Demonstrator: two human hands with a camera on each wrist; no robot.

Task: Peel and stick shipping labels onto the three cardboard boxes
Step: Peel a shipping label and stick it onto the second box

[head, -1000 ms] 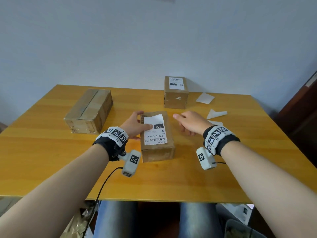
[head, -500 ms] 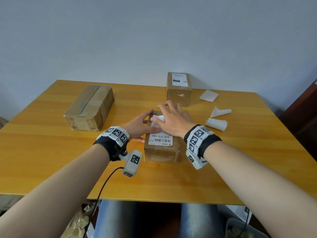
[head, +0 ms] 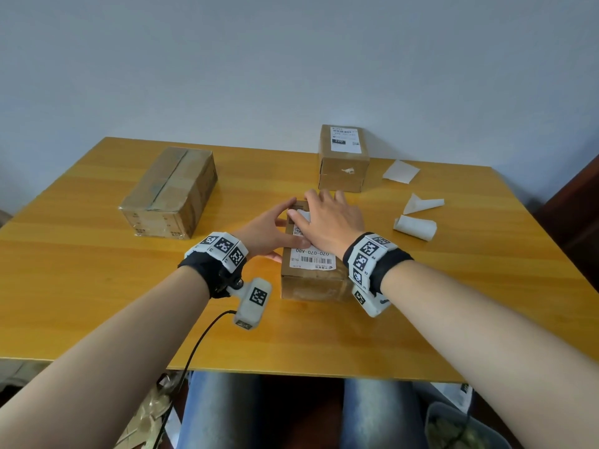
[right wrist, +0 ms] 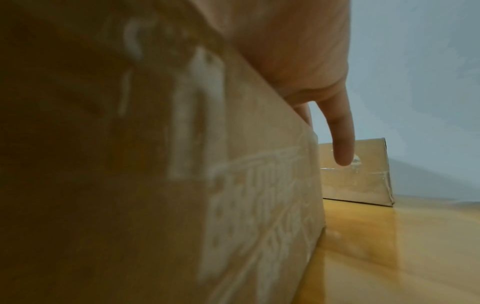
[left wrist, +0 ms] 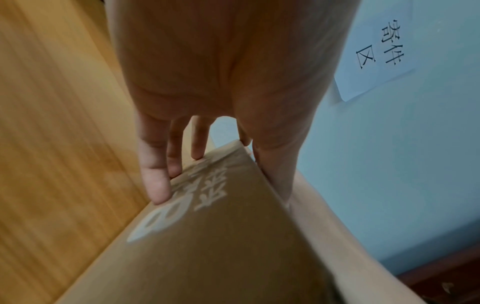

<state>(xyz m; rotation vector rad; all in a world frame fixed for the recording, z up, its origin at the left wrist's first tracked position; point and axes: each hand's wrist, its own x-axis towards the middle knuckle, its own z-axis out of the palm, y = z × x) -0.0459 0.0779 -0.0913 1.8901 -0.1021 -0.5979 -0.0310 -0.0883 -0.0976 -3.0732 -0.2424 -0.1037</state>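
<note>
A person's right hand [head: 327, 222] lay flat, fingers straight, across the top of the middle box [head: 311, 273] at the centre of the desk [head: 97, 286], pressing down a white shipping label [head: 312, 259] whose near end, with its barcode, showed below the palm. The left hand [head: 269, 230] braced the box's left side, straight fingers [left wrist: 155, 181] against the cardboard wall and thumb over the top edge; neither grip was closed round anything, both hands wide and bearing on the carton.

A second box [head: 344, 157] stood at the far edge of the desk, already carrying its own label [head: 345, 140]. A larger taped box [head: 170, 192] sat well apart to the left, its top bare of any label. Three scraps of backing paper [head: 415, 225] lay on the right of the desk.

The label appeared thin, limp and tacky on one side, likely to crease or trap air unless smoothed from one end outward; its far corner looked slightly lifted under the fingers, though the hand hid most of it. The small carton seemed light and stiff, apt to slide on the smooth wood when pushed, which would explain the steadying hand at its side. Its flat walls and top edges offered the surest hold. By this reckoning two labels were on or nearly on, with the large box yet to be done.
</note>
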